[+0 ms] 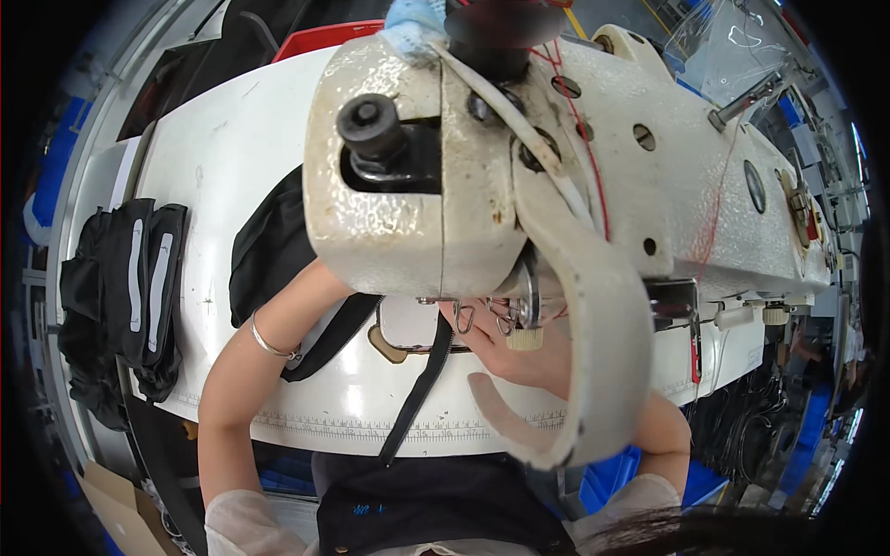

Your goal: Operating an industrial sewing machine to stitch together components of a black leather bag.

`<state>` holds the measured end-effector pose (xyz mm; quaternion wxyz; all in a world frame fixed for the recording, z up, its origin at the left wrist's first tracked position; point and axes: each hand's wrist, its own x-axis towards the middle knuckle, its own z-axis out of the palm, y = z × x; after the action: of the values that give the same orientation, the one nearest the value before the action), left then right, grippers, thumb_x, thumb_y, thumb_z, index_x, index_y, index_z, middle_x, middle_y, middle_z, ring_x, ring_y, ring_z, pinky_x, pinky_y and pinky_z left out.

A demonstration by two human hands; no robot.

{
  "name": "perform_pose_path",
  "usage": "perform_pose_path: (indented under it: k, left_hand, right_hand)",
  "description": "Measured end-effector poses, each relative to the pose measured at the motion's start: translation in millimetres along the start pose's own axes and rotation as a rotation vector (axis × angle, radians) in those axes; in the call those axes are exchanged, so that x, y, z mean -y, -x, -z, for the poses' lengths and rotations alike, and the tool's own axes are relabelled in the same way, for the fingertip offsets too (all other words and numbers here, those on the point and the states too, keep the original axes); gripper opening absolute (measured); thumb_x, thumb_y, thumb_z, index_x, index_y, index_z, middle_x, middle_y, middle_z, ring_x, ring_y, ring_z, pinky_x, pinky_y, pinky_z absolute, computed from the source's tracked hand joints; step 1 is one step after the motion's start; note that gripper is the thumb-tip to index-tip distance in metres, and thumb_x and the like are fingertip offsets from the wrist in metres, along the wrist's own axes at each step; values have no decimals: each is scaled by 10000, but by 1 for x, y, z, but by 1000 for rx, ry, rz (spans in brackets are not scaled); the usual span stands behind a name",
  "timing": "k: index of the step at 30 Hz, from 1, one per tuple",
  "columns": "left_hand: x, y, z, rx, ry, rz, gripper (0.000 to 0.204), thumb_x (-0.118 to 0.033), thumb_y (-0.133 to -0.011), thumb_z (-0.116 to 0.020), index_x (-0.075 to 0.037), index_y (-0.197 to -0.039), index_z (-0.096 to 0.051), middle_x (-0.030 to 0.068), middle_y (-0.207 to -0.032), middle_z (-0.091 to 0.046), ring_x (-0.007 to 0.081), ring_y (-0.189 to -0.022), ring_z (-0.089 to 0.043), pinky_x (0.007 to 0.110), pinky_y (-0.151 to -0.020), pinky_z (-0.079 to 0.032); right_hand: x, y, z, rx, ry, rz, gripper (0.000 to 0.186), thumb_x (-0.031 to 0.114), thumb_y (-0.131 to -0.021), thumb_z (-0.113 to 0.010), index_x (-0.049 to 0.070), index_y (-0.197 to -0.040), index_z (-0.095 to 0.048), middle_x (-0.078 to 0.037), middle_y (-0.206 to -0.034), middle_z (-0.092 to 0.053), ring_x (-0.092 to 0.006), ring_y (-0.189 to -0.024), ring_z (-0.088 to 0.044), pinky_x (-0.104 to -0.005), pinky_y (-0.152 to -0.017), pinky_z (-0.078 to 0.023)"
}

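A cream sewing machine (380, 232) stands over the work and hides much of it. My left arm, with a silver bangle (263, 343) on the wrist, reaches up behind the machine head, which hides the hand and its fingers. Beside that arm lies a black fabric piece (264, 246) with a pale strip. My right hand (524, 357) is partly covered by the machine's thread guides. Its visible fingers stretch out flat by the top of a narrow black strip (417, 394), which looks like zipper tape and runs down to the table's near edge. The fingertips are partly hidden.
On the white table (213, 139), folded black pieces with pale stripes (139, 287) lie at the left. A curved cream guard (612, 371) hangs in front of my right arm. A ruler scale (371, 428) marks the near edge. Blue bins (612, 477) sit below right.
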<state>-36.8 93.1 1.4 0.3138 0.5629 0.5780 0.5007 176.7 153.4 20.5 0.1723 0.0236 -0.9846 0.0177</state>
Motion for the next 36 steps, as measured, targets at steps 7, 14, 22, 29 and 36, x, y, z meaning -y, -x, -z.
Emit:
perform_pose_path:
  k: [7,14,22,29,36]
  left_hand:
    - [-18,6,10,7,-116,-64,307,36,-739,-599,-3,-1043,-604,191,-1056,-593,336,-1078,-492,367,-979,-362]
    - [-48,27,23,-11,-276,-129,304,34,-741,-602,3,-1044,-605,198,-1068,-586,350,-1086,-484,359,-981,-375]
    - [-97,174,26,17,-1277,40,431,-13,-647,-686,47,-1052,-551,140,-987,-533,327,-903,-531,404,-742,-473]
    - [-139,126,50,-470,-681,44,216,59,-874,-462,37,-1082,-518,151,-944,-569,190,-784,-563,278,-683,-449]
    - [-192,92,55,-245,-634,37,190,-28,-860,-607,4,-1035,-541,96,-842,-588,146,-714,-566,230,-665,-445]
  right_hand:
    - [8,10,-11,151,-114,-89,314,102,-832,-569,61,-1140,-610,8,-982,-618,-137,-910,-599,-282,-807,-477]
    - [9,-7,6,-85,11,106,341,136,-590,-613,14,-905,-660,-140,-950,-629,-213,-865,-592,-360,-740,-518]
    - [102,37,31,19,-210,370,361,186,-811,-583,-104,-1026,-607,-199,-1106,-594,-297,-1076,-568,-394,-934,-464]
    - [81,2,33,-349,-355,402,242,83,-749,-642,-9,-974,-632,-90,-937,-616,-217,-818,-622,-298,-703,-525]
    - [57,-79,-13,-405,-633,-321,321,47,-857,-576,-3,-1171,-531,-172,-1082,-550,-361,-935,-571,-391,-812,-482]
